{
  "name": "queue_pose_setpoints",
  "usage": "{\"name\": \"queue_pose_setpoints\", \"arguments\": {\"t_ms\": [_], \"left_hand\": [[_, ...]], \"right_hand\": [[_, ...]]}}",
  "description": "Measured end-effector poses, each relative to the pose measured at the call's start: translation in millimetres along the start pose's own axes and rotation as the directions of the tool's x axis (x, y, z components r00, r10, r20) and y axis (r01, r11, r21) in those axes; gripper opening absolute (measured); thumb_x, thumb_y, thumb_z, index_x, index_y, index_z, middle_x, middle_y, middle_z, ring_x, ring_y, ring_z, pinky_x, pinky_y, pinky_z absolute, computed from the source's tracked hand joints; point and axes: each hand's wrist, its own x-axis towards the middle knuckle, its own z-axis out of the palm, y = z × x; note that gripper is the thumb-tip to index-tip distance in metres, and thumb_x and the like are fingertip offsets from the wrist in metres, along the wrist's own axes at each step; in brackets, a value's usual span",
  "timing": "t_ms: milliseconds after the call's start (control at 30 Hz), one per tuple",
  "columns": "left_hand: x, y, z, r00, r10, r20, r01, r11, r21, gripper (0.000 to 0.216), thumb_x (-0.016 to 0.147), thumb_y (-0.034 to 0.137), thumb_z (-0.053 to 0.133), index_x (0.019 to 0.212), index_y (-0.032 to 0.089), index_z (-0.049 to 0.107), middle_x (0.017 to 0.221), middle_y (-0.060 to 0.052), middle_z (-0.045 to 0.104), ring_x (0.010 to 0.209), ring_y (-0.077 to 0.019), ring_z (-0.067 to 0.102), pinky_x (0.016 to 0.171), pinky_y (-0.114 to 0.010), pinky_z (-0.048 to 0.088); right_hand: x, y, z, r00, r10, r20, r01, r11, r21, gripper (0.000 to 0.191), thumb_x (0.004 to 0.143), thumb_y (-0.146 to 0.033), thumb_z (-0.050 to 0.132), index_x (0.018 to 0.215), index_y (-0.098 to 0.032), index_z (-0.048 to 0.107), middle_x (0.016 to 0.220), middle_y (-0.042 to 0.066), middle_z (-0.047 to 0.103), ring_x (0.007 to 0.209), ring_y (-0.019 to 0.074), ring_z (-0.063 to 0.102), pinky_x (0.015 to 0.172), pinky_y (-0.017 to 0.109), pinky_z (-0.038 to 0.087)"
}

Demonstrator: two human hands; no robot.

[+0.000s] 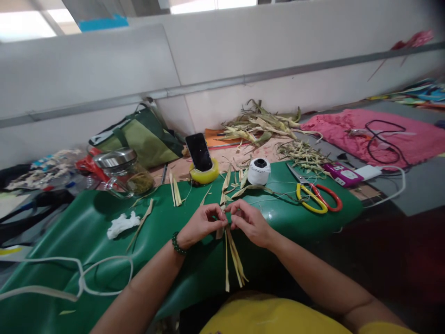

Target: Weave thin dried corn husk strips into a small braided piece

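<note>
My left hand (203,223) is closed in a pinch on a bundle of dried husk strips (235,260), whose pale ends hang below the fingers over the green mat's edge. A fine white thread shows by its fingertips. My right hand (253,226) meets it at the same spot, its thumb and fingers pinched together; what lies between them is too small to make out. Just beyond the hands are more husk pieces (227,183) and a white thread spool (259,172). Scissors (314,197) with yellow and red handles lie to the right, loose thread across them.
The green mat (163,232) bears a crumpled white tissue (122,225). Behind stand a glass jar (121,174), a phone (199,152) propped on a yellow tape roll (206,174), and a green bag (149,134). A husk pile (260,125) lies by the wall; a white cable (81,278) loops at left.
</note>
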Motion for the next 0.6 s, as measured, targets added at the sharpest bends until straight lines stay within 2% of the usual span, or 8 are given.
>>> {"name": "queue_pose_setpoints", "arguments": {"t_ms": [67,133,233,300,433,600], "left_hand": [[0,1,1,0.999,0.04,0.005,-0.04,0.995,0.092,0.028,0.064,0.033,0.077,0.066,0.014,0.056,0.068,-0.002,0.064,0.064,-0.0123,0.058,0.06,-0.024,0.047],[0,0,1,0.993,0.116,-0.018,-0.108,0.965,0.237,0.021,0.068,0.028,0.072,0.064,0.015,0.057,0.067,-0.002,0.064,0.063,-0.0123,0.057,0.06,-0.023,0.046],[-1,-3,2,0.961,0.273,-0.05,-0.221,0.86,0.46,0.012,0.072,0.021,0.065,0.063,0.016,0.058,0.065,-0.002,0.064,0.063,-0.0125,0.056,0.062,-0.024,0.045],[-1,-7,3,0.928,0.368,-0.055,-0.276,0.778,0.564,0.01,0.073,0.016,0.06,0.064,0.018,0.057,0.067,-0.001,0.065,0.065,-0.0132,0.057,0.064,-0.025,0.045],[-3,-13,4,0.874,0.485,-0.036,-0.337,0.656,0.676,0.012,0.075,0.012,0.055,0.066,0.019,0.056,0.072,-0.002,0.065,0.07,-0.0142,0.06,0.066,-0.025,0.045],[-6,-12,6,0.833,0.554,-0.001,-0.387,0.583,0.714,0.013,0.08,0.016,0.055,0.068,0.02,0.056,0.076,-0.003,0.065,0.07,-0.0141,0.06,0.066,-0.024,0.045]], "right_hand": [[0,3,4,0.999,0.048,-0.006,-0.047,0.997,0.068,0.009,0.081,-0.017,0.05,0.088,-0.02,0.047,0.089,0.001,0.061,0.06,0.0083,0.059,0.056,0.023,0.051],[0,5,8,0.998,0.038,-0.045,-0.038,0.999,0.013,0.011,0.078,-0.015,0.051,0.088,-0.019,0.05,0.086,0.001,0.062,0.064,0.0098,0.059,0.059,0.023,0.051],[0,9,11,0.995,0.008,-0.101,-0.018,0.995,-0.1,0.01,0.079,-0.015,0.049,0.085,-0.018,0.056,0.08,0.002,0.064,0.069,0.0124,0.061,0.063,0.025,0.05],[0,12,12,0.993,0.013,-0.117,-0.025,0.994,-0.103,0.011,0.081,-0.018,0.049,0.087,-0.018,0.059,0.08,0.002,0.066,0.073,0.0138,0.062,0.067,0.027,0.05],[3,18,14,0.989,0.068,-0.132,-0.074,0.996,-0.04,0.012,0.081,-0.024,0.055,0.09,-0.018,0.062,0.086,0.004,0.069,0.078,0.0158,0.064,0.073,0.03,0.052],[6,16,12,0.988,0.113,-0.105,-0.113,0.994,-0.002,0.014,0.081,-0.028,0.057,0.087,-0.017,0.064,0.082,0.004,0.068,0.076,0.0158,0.063,0.071,0.03,0.05]]}}
